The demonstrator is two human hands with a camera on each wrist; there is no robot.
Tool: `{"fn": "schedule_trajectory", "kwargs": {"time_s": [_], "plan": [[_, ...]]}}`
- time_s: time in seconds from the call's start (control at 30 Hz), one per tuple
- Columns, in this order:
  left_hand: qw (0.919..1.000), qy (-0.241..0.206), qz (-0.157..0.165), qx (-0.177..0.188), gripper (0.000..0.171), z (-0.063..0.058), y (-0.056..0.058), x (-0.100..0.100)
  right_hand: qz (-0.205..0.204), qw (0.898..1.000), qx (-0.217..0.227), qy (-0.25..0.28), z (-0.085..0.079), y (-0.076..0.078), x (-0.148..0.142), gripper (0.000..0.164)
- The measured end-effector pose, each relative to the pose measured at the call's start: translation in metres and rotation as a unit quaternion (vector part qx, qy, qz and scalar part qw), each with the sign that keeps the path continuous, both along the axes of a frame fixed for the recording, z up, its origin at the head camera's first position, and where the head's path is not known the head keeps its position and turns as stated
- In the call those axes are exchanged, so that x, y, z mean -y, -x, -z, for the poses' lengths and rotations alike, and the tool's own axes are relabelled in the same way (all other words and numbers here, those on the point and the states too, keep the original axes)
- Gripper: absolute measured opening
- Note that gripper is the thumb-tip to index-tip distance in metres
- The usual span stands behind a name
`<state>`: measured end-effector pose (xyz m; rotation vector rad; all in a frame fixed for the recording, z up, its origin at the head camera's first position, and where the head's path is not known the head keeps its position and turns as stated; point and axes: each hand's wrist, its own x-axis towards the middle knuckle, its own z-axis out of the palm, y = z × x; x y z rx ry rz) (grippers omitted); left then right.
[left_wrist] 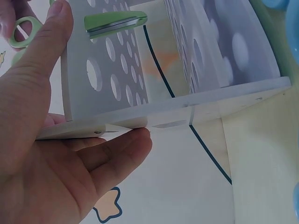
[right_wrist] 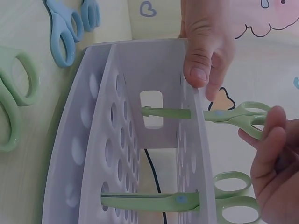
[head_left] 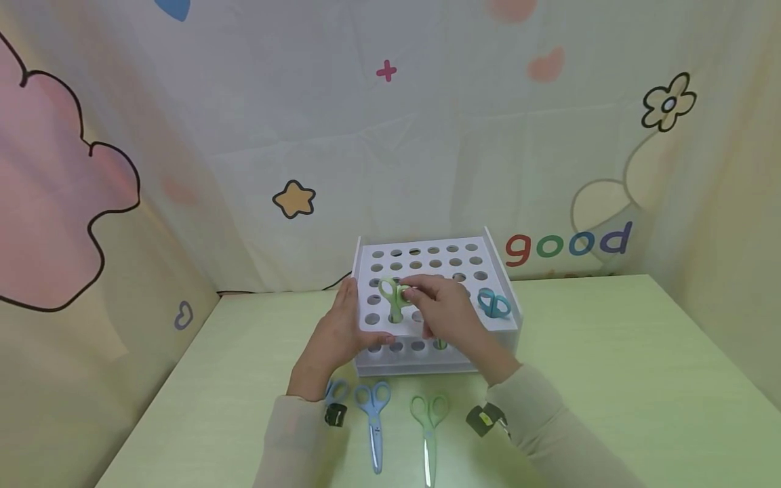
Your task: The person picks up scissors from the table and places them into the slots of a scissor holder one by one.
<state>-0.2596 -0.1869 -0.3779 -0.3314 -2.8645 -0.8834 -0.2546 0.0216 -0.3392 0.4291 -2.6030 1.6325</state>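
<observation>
A white rack (head_left: 384, 370) with rows of round holes stands on the table. My left hand (head_left: 332, 332) grips its left side, thumb over the front edge and fingers along the outer wall. With thumb and fingers my right hand (head_left: 448, 308) pinches a handle loop of light green scissors (head_left: 396, 308). Their blade passes down through a top hole, as the right wrist view shows. Other green scissors (right_wrist: 154, 201) hang in the rack, their handles hidden behind the right hand in the head view. Teal scissors (head_left: 493, 305) sit at the rack's right side.
In front of the rack lie blue scissors (head_left: 375, 430) and green scissors (head_left: 430, 434), with more blue scissors (head_left: 337, 390) partly behind the left wrist. A printed curtain (head_left: 427, 169) hangs behind the table, and a thin black cable (head_left: 241, 292) runs along the back edge.
</observation>
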Motion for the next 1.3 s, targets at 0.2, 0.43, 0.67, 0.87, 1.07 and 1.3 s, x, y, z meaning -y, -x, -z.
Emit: {"fn": "schedule_trajectory", "kwargs": {"time_s": [0.2,0.43,0.67,0.87,1.07,1.3], "plan": [[0.9999,0.005,-0.009,0.012,0.129,-0.001,0.0,-0.001,0.002,1.0,-0.003,-0.027,0.004,-0.001,0.003,0.026],[0.9999,-0.002,-0.007,0.009,0.128,0.0,0.001,-0.001,0.004,0.998,-0.038,-0.05,0.012,-0.001,0.005,0.024],[0.9999,0.001,-0.006,0.009,0.128,-0.001,0.0,-0.001,-0.007,0.998,-0.039,-0.052,0.017,-0.002,0.005,0.024],[0.9999,-0.012,0.003,-0.001,0.126,-0.001,-0.001,0.0,-0.011,0.998,-0.048,-0.051,0.02,-0.002,0.006,0.024],[0.9998,-0.015,0.008,-0.005,0.126,0.0,-0.001,0.001,-0.007,0.997,-0.037,-0.061,0.021,-0.002,0.008,0.025],[0.9998,-0.016,0.007,-0.004,0.124,0.0,-0.001,0.001,-0.006,0.998,-0.021,-0.066,0.021,-0.001,0.01,0.026]]}}
